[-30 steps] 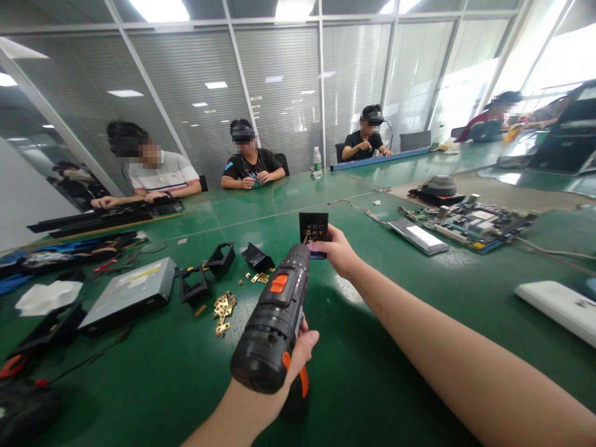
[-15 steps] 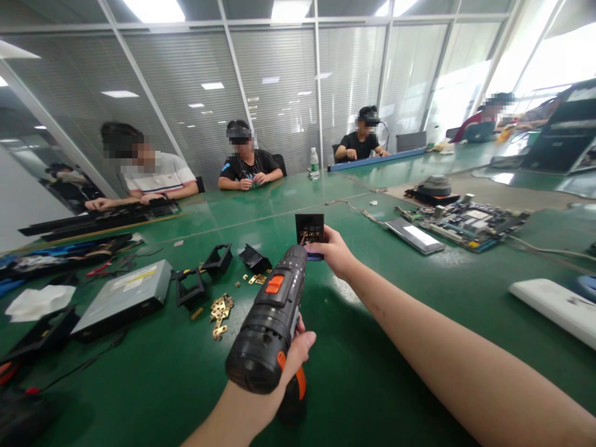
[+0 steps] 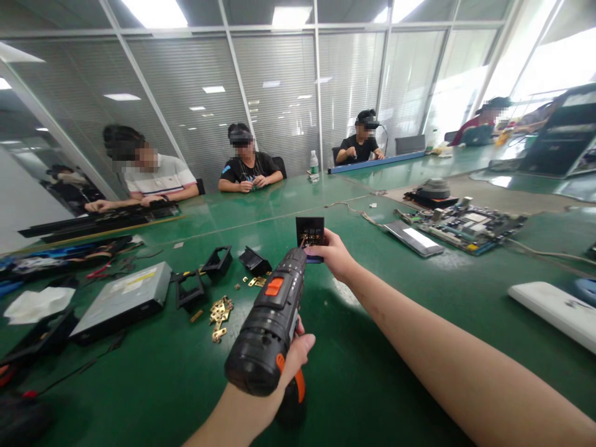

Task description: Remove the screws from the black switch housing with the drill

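My left hand [image 3: 295, 357] is wrapped round the grip of a black power drill [image 3: 267, 329] with orange parts, low in the centre. The drill points away from me, its bit at the inner side of a small black panel [image 3: 310, 228] with brass-coloured pieces. My right hand [image 3: 336, 253] grips that panel at its right edge, above the table; some fingers are hidden behind it. Left of the drill lie a pile of brass pieces [image 3: 220, 315] and black plastic frames [image 3: 216, 262].
On the green table [image 3: 372, 347] are a silver drive [image 3: 123, 298] at left, a circuit board [image 3: 472, 226] and silver box [image 3: 413, 238] at right, and a white case [image 3: 554, 310]. Several people sit across the table, near a bottle [image 3: 313, 164].
Both hands, the drill and the panel hold nearly the same place. The view has shifted very slightly. The person at the back right of centre has raised a hand a little.
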{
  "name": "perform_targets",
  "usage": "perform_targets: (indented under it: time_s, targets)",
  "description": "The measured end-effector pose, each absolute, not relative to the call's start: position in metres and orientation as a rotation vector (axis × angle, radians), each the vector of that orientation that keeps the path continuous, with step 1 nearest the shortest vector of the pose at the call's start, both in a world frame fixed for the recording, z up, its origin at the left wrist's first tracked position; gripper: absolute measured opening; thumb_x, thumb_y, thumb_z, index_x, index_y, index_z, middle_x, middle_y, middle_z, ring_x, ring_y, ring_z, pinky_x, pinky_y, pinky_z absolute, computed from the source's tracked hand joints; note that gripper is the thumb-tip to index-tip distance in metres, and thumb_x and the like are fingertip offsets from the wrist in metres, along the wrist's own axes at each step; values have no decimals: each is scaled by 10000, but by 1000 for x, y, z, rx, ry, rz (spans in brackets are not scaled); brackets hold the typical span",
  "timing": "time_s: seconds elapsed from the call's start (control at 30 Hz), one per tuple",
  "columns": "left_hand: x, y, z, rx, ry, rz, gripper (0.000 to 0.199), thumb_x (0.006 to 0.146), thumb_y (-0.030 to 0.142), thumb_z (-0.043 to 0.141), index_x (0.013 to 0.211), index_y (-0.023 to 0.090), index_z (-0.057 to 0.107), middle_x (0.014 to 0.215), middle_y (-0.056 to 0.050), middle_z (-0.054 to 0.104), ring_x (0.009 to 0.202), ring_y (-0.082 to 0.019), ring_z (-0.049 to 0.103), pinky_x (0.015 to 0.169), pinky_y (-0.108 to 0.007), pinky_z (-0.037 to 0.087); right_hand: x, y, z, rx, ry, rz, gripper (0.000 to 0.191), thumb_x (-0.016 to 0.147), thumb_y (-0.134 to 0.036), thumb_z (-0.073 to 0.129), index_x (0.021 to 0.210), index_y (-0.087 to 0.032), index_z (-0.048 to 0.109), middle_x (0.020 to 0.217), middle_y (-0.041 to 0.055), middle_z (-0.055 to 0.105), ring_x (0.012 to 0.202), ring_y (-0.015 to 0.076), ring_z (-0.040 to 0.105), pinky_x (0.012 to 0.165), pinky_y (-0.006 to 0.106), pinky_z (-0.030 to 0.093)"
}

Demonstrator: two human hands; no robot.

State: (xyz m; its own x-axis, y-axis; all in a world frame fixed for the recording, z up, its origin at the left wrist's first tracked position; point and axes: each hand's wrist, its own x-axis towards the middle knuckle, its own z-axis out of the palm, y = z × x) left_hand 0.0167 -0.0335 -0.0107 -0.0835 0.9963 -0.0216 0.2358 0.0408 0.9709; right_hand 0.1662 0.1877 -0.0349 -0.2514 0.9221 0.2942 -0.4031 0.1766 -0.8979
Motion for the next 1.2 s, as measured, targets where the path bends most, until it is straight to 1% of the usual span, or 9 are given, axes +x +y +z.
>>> perform_targets:
  time_s: [0.13,0.23,0.33,0.47,0.57,0.73,0.9,1.07,1.2]
  targets:
    - [17,-34,-10,1294,1436,1113,318,828,444,793,1065,254,700,917,-10,728,748,-191,667,780,-370,577,166,188,-35,-579,-1231,1397,467,505,-253,876,935,-202,699,883,10,758,847,231,682,848,395,537]
    - [19,-33,-5,1309,1428,1105,248,830,415,787,989,250,691,879,3,709,732,-182,659,773,-361,581,166,189,-37,-577,-1223,1400,476,504,-249,882,942,-195,702,885,10,760,838,223,681,850,389,536]
    - [21,-34,-2,1312,1419,1101,227,818,411,791,932,245,684,861,7,700,731,-184,658,769,-360,582,166,189,-37,-581,-1226,1400,476,506,-254,884,939,-195,697,889,11,759,840,225,680,850,391,536]
    - [22,-36,-3,1288,1450,1118,250,833,428,781,980,239,710,855,-2,718,739,-195,669,810,-380,576,167,188,-36,-577,-1225,1398,484,510,-250,878,956,-198,699,901,13,763,850,231,683,864,400,533]
    - [20,-36,-5,1282,1443,1117,305,825,440,792,1045,247,704,893,-10,733,772,-209,683,780,-377,582,166,188,-36,-572,-1221,1397,482,503,-242,879,948,-195,701,885,9,762,836,227,682,855,394,534]
    - [16,-33,-10,1336,1409,1067,237,863,450,766,955,237,716,856,-2,712,736,-190,658,791,-384,564,166,189,-35,-570,-1221,1397,488,501,-239,879,954,-190,705,892,8,763,835,218,679,855,386,530]
    - [19,-36,-9,1266,1436,1115,246,836,428,791,973,233,730,912,-8,710,755,-192,656,765,-381,563,165,188,-35,-569,-1203,1404,487,484,-227,885,935,-184,707,868,4,761,815,210,675,839,375,529]
    - [21,-36,-9,1256,1443,1128,219,831,415,795,918,222,743,872,-4,705,728,-181,638,791,-395,565,165,188,-35,-562,-1213,1409,485,494,-229,879,944,-187,702,866,4,758,806,209,672,834,378,528]
    - [18,-33,-12,1265,1410,1094,215,857,407,788,967,231,729,904,-1,703,748,-178,642,789,-387,564,166,188,-35,-561,-1222,1394,478,498,-234,876,939,-183,698,872,8,756,819,213,676,849,386,529]
